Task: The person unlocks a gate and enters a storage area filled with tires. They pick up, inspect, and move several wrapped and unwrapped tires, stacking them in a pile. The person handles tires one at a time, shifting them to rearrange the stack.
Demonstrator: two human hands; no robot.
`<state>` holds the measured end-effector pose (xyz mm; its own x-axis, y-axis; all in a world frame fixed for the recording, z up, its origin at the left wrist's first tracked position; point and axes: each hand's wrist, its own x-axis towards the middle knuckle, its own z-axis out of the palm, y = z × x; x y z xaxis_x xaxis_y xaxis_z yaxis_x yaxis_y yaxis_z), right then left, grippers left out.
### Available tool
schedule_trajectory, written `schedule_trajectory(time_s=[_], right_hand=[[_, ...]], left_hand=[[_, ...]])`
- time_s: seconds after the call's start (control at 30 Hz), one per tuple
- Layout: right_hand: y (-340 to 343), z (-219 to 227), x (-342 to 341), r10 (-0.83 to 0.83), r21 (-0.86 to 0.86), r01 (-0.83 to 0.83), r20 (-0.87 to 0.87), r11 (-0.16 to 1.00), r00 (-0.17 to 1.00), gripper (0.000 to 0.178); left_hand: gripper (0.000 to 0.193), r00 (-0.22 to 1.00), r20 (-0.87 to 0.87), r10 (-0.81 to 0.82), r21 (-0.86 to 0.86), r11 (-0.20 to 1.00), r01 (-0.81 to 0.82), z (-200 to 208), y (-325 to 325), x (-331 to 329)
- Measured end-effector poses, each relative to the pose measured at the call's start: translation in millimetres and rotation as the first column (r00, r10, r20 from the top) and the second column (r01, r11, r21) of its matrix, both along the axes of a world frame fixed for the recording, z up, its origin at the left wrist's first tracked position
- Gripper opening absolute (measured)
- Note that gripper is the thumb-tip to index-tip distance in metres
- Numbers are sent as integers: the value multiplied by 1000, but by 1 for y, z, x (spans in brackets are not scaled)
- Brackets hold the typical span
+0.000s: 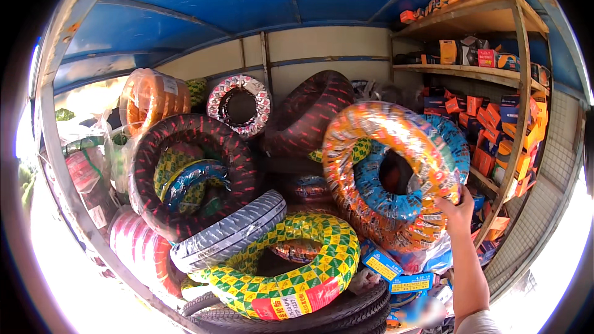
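A tyre (339, 170) in shiny orange wrapping stands tilted right of centre, gripped at its right edge.

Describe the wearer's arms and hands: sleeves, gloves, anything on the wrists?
Only the right hand shows, with no glove. No watch or band is visible on its wrist or forearm. A pale, light grey or whitish sleeve shows near the lower edge; its full length can't be told. The left arm and hand are out of view.
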<state>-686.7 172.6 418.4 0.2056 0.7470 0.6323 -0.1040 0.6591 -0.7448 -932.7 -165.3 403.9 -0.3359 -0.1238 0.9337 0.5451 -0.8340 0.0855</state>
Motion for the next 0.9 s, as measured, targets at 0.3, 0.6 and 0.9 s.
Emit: schedule_trajectory(time_s=[0.3, 0.6, 0.9], right_hand=[[17, -15, 64, 47, 26, -39, -541, 999, 840, 39], [84, 62, 36, 94, 306, 138, -634, 942, 768, 51], [230, 230, -56, 146, 533, 165, -493, 830, 858, 55]], left_hand=[[24, 998, -34, -54, -291, 956, 42, 26, 0, -12], [36, 995, 25, -97, -342, 934, 100, 3, 32, -6], [17, 1000, 20, -5, -552, 834, 15, 1, 45, 10]])
